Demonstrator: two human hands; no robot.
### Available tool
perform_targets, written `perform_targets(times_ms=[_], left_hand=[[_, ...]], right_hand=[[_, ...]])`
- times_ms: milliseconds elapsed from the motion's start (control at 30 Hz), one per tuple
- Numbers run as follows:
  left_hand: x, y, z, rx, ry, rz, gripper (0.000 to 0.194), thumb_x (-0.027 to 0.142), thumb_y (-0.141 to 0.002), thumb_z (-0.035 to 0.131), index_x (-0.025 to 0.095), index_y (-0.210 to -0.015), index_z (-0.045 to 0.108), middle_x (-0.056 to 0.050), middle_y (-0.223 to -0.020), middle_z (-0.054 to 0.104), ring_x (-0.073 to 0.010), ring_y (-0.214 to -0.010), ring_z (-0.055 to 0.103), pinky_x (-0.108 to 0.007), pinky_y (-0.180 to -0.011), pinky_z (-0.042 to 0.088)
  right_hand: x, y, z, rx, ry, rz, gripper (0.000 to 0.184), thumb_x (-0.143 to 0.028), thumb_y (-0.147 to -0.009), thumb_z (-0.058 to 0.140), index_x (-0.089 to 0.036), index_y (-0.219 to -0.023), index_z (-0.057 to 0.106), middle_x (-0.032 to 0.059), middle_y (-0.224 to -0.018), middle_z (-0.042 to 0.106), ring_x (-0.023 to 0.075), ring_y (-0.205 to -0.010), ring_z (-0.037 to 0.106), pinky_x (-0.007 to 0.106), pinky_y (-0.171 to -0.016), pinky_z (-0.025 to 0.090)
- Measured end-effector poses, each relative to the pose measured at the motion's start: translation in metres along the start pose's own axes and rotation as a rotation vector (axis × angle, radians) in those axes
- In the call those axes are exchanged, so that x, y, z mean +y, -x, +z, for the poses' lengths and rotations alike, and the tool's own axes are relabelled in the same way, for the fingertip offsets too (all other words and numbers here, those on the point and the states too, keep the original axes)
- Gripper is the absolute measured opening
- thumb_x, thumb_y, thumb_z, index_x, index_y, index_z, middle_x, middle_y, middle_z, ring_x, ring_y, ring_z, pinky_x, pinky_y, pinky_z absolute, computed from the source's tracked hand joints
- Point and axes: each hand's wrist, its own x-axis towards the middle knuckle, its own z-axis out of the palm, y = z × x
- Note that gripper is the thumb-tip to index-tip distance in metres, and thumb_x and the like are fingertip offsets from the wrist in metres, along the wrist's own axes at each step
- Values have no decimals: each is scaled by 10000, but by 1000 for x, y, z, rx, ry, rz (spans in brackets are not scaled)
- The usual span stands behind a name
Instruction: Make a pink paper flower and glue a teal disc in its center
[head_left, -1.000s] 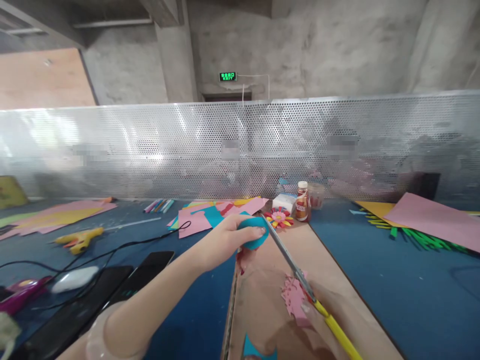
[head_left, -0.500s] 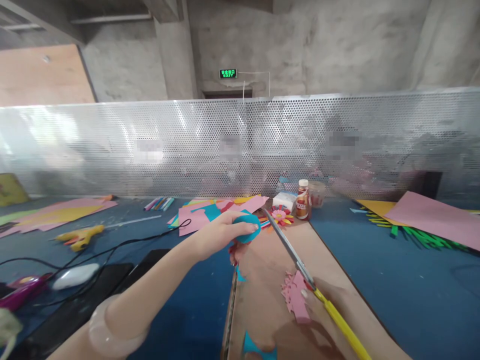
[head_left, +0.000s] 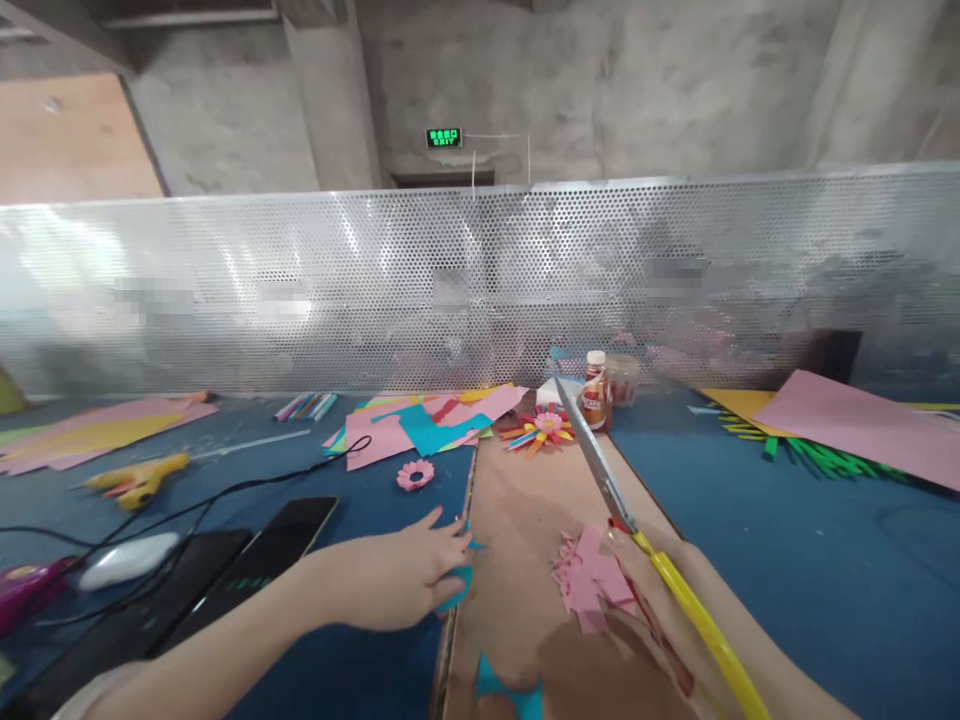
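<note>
Far past the left hand, on the blue counter (head_left: 360, 670), lies a yellow plastic glue gun (head_left: 142, 482). It looks light, and its fat handle is the best part to hold.

The left hand (head_left: 397, 575) is low, with its fingers a bit bent and apart. A small blue paper piece (head_left: 454, 590) is right at those fingers, by the edge of the flat brown cardboard (head_left: 517, 500). I cannot tell if the fingers pinch it or just touch it. This paper should be very light and bendy, and it could crease or rip. A soft pinch near its edge would suit it.

Just beyond the left hand is a pink paper flower ring (head_left: 415, 475). It looks easy to squash, so it is best taken gently by its outside.

Between the hands, nearer the right one, sits a pile of pink paper scraps (head_left: 589, 580). The little bits may stick to fingers or blow about.

The right hand (head_left: 701, 575) is closed around the yellow handles of the long metal scissors (head_left: 599, 465), with the blades pointing up and away. They seem stiff and a lot heavier than paper. The handles are the safe place to hold; the blades look sharp.
</note>
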Motion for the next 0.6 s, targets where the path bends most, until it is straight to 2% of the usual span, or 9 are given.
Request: perform_targets(times_ms=[67,200,300,400,500,600], left_hand=[[2,-2,1,-2,-32,-14,287,131,-852,334,155,-973,593,-122,-1218,537,-276,-1263,292,-509,-1024,145],[16,-11,3,4,-73,9,314,140,-861,315,114,-1040,572,-158,-1212,534,-259,-1237,347,-490,-1039,122],[33,-25,2,38,-63,102,274,150,-847,355,126,-977,594,-137,-1141,584,-246,-1143,458,-426,-1022,210],[49,-37,-4,62,-18,223,234,180,-834,393,156,-934,603,-108,-1086,612,-242,-1039,529,-357,-924,341],[54,-29,-10,87,33,229,245,179,-836,377,170,-865,621,-93,-934,662,-225,-883,589,-311,-796,412],[46,-5,4,74,142,149,246,199,-817,404,189,-783,647,-70,-755,677,-200,-662,607,-284,-624,437]], right_hand=[[-1,1,1,9,-3,5,239,-326,-889,433,-127,-945,554,42,-897,551,115,-731,539,246,-637,486],[-2,1,2,18,-13,13,235,-322,-889,434,-133,-972,547,52,-926,547,120,-756,538,260,-654,488],[0,0,2,17,-24,18,233,-319,-891,432,-135,-974,548,52,-934,546,122,-763,539,262,-662,488],[3,-2,2,14,-38,24,245,-324,-886,442,-118,-968,546,46,-909,547,122,-746,541,256,-645,486],[7,-2,2,4,-48,32,256,-338,-889,435,-113,-930,549,34,-841,551,100,-677,534,228,-592,480],[10,-1,1,-9,-55,39,299,-369,-893,420,-100,-858,545,7,-710,539,65,-554,503,190,-510,449]])
